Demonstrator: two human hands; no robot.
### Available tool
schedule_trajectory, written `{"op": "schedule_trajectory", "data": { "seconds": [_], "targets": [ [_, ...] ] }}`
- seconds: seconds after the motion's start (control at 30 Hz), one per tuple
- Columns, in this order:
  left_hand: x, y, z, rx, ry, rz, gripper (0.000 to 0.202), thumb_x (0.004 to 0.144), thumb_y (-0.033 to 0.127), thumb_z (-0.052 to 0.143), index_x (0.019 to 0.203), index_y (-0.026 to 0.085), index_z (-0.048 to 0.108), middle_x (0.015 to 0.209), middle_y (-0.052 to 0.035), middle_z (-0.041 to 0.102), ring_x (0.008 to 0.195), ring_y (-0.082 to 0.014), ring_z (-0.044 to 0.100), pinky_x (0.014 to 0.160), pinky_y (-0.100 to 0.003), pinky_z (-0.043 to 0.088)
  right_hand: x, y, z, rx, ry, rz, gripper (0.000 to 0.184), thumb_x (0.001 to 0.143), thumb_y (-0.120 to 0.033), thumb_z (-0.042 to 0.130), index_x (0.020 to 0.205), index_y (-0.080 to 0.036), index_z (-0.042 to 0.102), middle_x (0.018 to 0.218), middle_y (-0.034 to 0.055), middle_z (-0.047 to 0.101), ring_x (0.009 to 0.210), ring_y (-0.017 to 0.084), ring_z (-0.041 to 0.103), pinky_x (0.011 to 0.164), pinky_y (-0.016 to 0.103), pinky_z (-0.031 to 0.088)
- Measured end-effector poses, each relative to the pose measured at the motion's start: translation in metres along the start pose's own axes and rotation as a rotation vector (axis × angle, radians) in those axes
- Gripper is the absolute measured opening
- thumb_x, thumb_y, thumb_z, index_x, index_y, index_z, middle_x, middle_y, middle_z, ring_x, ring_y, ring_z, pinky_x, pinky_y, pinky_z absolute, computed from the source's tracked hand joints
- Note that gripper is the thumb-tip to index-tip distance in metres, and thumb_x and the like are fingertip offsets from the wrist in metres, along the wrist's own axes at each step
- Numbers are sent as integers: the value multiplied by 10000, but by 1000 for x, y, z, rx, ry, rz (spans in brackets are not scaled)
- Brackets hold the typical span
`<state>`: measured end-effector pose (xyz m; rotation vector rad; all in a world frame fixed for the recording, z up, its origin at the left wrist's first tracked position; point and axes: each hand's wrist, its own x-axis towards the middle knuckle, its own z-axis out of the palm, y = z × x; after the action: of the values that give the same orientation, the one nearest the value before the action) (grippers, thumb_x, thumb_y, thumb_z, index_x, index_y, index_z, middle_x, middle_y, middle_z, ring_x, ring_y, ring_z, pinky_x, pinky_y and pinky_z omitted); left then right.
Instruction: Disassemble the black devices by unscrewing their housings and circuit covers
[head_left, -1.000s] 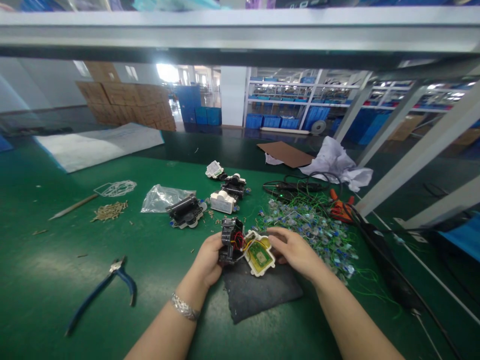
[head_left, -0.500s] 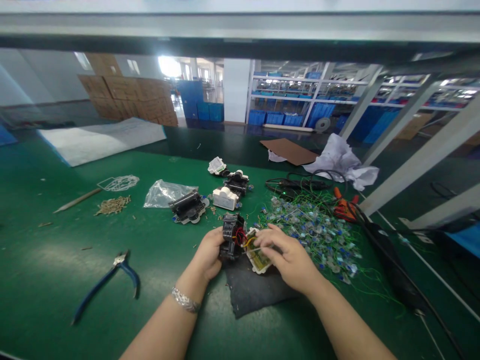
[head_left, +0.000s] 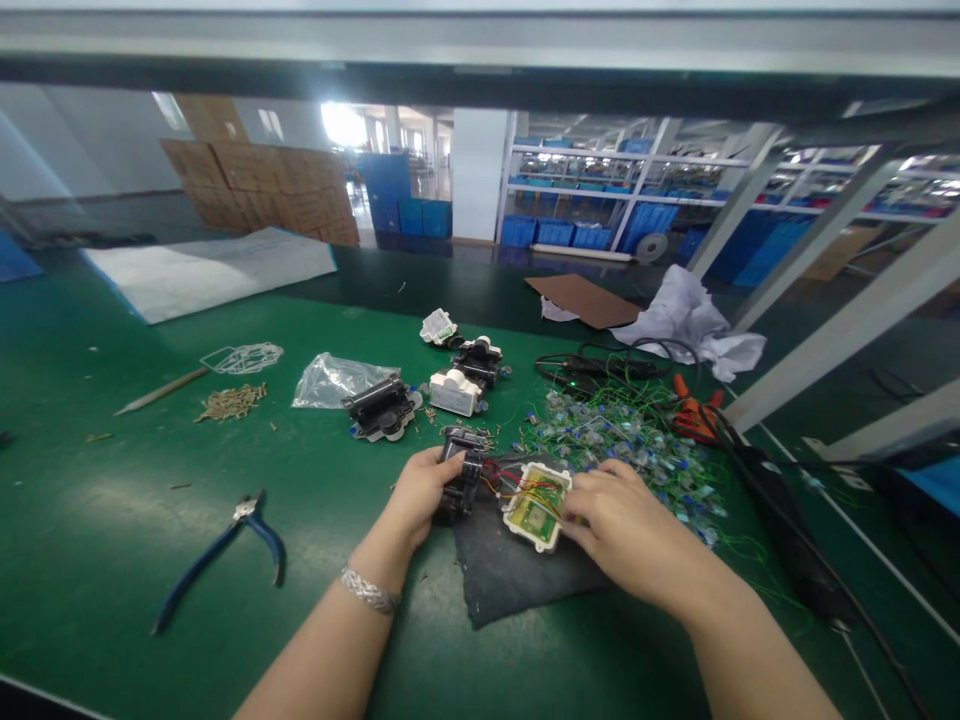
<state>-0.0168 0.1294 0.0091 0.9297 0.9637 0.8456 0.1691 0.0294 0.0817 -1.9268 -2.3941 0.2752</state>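
My left hand point(head_left: 416, 500) grips a black plastic module point(head_left: 457, 480) with red and yellow wires running out of it. My right hand point(head_left: 626, 530) holds the right edge of a white housing with a green circuit board point(head_left: 536, 505) inside, joined to the module by those wires. Both parts rest over a dark grey mat point(head_left: 517, 570) on the green table point(head_left: 112, 500). A bracelet sits on my left wrist.
Blue-handled pliers point(head_left: 225, 555) lie at the left. Several similar black and white modules point(head_left: 382, 408) and a clear bag point(head_left: 337, 378) lie behind. A heap of small parts with green wires point(head_left: 630, 450), orange cutters point(head_left: 694, 415) and black cables point(head_left: 780, 520) fill the right.
The white housing has swung away from the black module and now lies flat, board facing up. My right hand has shifted from over the board to its right edge.
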Motion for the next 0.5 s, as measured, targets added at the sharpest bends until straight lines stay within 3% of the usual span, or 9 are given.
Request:
{"op": "schedule_trajectory", "data": {
  "seconds": [0.13, 0.23, 0.33, 0.37, 0.43, 0.5],
  "targets": [
    [6, -4, -6, 161, 102, 62, 298, 557, 369, 693, 691, 111, 624, 592, -50, 621, 587, -198, 574, 570, -274, 408, -3, 4, 2, 142, -100, 12, 102, 696, -143, 628, 610, -165, 578, 692, 13, 545, 728, 174, 505, 905, 465, 173],
    [4, -4, -6, 278, 245, 150, 275, 559, 322, 702, 751, 140, 628, 734, -76, 634, 801, -257, 573, 703, -313, 410, 1, 6, 4, 237, -72, 11, 116, 703, -95, 585, 618, -166, 551, 689, 2, 551, 732, 166, 505, 859, 394, 261],
    [-10, -2, 3, 537, 392, 491, 307, 651, 295, 637, 929, 171, 599, 999, -107, 596, 1037, -275, 477, 895, -365, 334, 8, 9, 5, 339, 6, 65, 128, 793, -171, 489, 672, -170, 527, 697, 5, 551, 693, 150, 504, 666, 275, 347],
    [-16, -2, 8, 652, 378, 649, 299, 697, 281, 595, 976, 173, 581, 1040, -112, 582, 1053, -265, 466, 927, -375, 314, 11, 10, 6, 377, 44, 92, 132, 810, -194, 462, 693, -170, 518, 699, 4, 549, 679, 144, 503, 627, 257, 350],
    [-27, -6, 22, 839, 226, 903, 301, 772, 244, 506, 1062, 169, 536, 1069, -116, 575, 1044, -242, 476, 946, -385, 314, 15, 12, 7, 449, 115, 130, 127, 816, -214, 437, 720, -167, 507, 699, -1, 549, 665, 135, 506, 611, 244, 363],
    [-33, -13, 37, 904, 17, 981, 372, 800, 202, 456, 1170, 168, 453, 1132, -116, 548, 1085, -228, 458, 953, -388, 325, 18, 13, 7, 510, 160, 133, 109, 793, -211, 448, 715, -166, 510, 706, -2, 552, 679, 132, 512, 632, 242, 379]
  ]
}}
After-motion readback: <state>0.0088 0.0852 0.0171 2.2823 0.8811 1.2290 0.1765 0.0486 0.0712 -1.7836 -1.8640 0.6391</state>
